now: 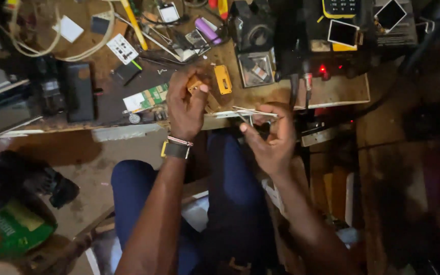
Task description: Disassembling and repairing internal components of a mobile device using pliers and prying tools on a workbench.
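Working at the front edge of a cluttered wooden surface (332, 91), centre of frame, with both hands raised just above it. Left hand (185, 104) is curled tight, thumb and forefinger pinching a small orange-tan part (194, 83); what kind of part it is cannot be made out, since the fingers cover most of it. Right hand (271, 135) is half curled, fingertips closed on thin metal tweezers (248, 114) whose tips point left, toward the gap between the hands. Risk, as I judge it: the part sits over the surface's edge with the lap and floor below, so a slipped pinch could send it down into the dark clutter. The tweezer tips are close to the left fingers; a jerk could jab them. The yellow phone-shaped piece (223, 79) lies just beside the left hand and could be knocked. Behind it, a box with a red indicator light (323, 69) and cables (301, 86) running near the right hand invite a snag. Right third of frame is nearly black; nothing readable there. Upper edge crops the tools and small screens. Green circuit board (146, 98) left of centre is partly shadowed.
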